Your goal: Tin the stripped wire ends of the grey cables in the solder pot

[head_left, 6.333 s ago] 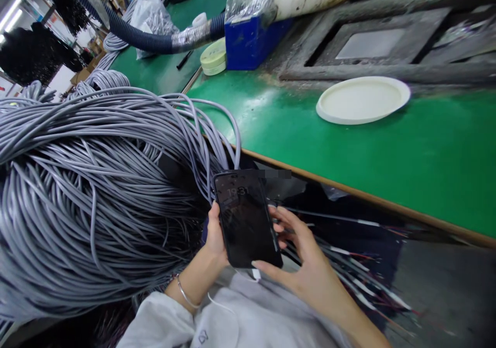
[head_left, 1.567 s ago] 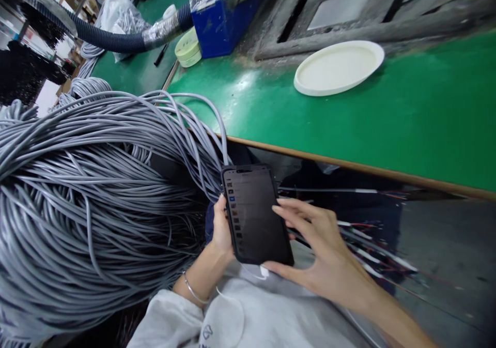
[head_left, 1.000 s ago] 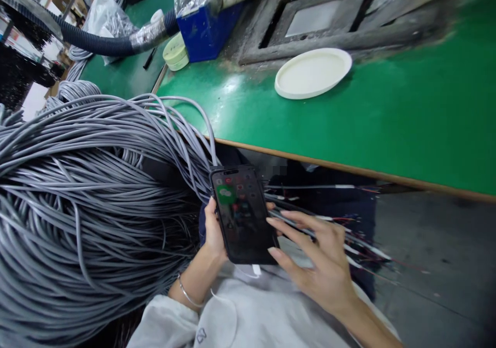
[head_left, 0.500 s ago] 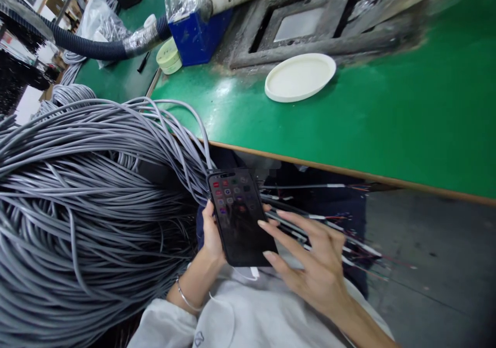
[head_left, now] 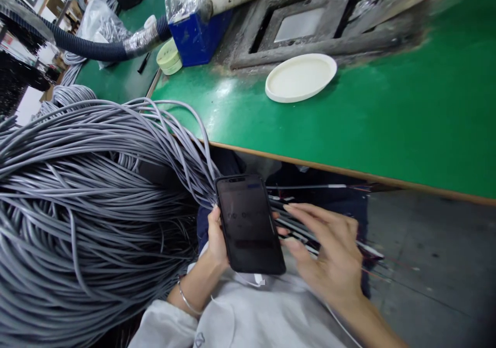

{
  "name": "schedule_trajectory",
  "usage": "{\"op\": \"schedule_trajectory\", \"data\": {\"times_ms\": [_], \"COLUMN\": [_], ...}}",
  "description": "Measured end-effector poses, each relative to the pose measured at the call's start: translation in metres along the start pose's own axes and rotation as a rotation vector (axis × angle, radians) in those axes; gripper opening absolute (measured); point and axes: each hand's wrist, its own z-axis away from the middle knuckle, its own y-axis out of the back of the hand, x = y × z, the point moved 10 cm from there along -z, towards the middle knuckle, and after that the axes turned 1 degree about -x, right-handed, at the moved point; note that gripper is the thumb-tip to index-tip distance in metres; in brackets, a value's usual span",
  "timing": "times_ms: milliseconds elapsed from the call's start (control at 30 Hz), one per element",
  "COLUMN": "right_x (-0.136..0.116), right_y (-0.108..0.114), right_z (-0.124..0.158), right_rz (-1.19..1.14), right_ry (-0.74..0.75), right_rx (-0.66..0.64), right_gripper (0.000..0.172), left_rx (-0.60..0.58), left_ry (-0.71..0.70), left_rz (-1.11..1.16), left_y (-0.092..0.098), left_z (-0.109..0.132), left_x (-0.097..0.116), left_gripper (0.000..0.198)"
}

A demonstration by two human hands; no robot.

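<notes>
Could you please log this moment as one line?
left hand: holding phone | right hand: beside phone, holding nothing | grey cables: heaped at left | white plate: on green table

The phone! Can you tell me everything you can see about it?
The phone is a dark rectangle with rounded corners, a black rim and a shiny, glass-like screen with a small dark cutout near the top. The screen is dim, its marks too faint to read. It leans slightly in the left hand, whose fingertips peek out past the far edge. A white plug shows at its bottom edge. The right hand is beside it, off the screen.
</notes>
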Motion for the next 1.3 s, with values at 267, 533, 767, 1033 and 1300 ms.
{"op": "schedule_trajectory", "data": {"times_ms": [267,533,767,1033,1300], "right_x": [0.008,0.01,0.011,0.01,0.005], "right_y": [-0.008,-0.01,-0.012,-0.011,-0.017], "right_z": [0.01,0.012,0.016,0.015,0.012], "right_rz": [-0.171,-0.2,-0.222,-0.24,-0.218], "right_ry": [-0.09,-0.126,-0.122,-0.111,-0.078], "right_rx": [0.02,0.021,0.039,0.026,-0.07], "right_gripper": [0.033,0.03,0.032,0.035,0.041], "left_rx": [0.029,0.079,0.083,0.098,-0.016], "left_ry": [-0.031,-0.07,-0.019,-0.005,0.087], "left_rz": [0.018,0.052,0.053,0.015,0.003], "left_y": [0.003,0.014,0.011,0.019,0.0], "left_z": [0.002,0.004,0.004,0.001,0.002], "left_x": [0.004,0.006,0.003,0.002,0.001], "left_gripper": [0.067,0.063,0.067,0.072,0.076]}}
